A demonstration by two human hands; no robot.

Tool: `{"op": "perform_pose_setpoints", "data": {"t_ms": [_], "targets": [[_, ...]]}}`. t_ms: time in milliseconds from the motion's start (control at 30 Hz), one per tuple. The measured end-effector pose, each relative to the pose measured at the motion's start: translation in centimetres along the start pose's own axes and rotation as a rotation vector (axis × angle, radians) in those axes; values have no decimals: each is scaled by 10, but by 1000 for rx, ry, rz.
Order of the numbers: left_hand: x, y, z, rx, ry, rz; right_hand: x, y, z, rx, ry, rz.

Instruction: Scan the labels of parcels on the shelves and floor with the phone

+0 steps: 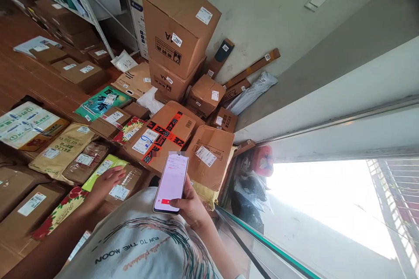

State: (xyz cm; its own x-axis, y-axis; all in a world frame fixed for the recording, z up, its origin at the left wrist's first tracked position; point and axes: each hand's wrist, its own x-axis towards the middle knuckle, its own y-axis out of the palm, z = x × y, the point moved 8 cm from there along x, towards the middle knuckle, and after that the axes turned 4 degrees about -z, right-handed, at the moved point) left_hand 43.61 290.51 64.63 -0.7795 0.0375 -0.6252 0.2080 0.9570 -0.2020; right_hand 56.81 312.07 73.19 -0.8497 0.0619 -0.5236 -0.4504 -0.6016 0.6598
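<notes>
My right hand (193, 207) is wrapped round a smartphone (172, 181), its thumb on a red button low on the pale, lit screen. My left hand (106, 183) reaches out with fingers extended, holding nothing. It hovers over or touches a bright green parcel (105, 166) with a white label; contact cannot be made out. Close beside it sits a small brown box (132, 179), partly hidden by the hand. Beyond the phone lies a large carton (170, 133) crossed with red and black tape, and to its right stands another labelled carton (214, 144).
Tall stacked cartons (176, 30) stand against the wall. Several labelled parcels cover the floor to the left, among them a teal bag (103, 102) and a yellow-brown package (62, 148). A metal shelf (94, 19) rises at the back left. Glass with a green edge (262, 237) borders the right.
</notes>
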Motion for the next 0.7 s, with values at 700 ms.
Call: {"op": "perform_pose_setpoints", "data": {"t_ms": [700], "targets": [[-79, 130, -116, -210, 14, 387, -18, 24, 25, -144, -147, 118]]}}
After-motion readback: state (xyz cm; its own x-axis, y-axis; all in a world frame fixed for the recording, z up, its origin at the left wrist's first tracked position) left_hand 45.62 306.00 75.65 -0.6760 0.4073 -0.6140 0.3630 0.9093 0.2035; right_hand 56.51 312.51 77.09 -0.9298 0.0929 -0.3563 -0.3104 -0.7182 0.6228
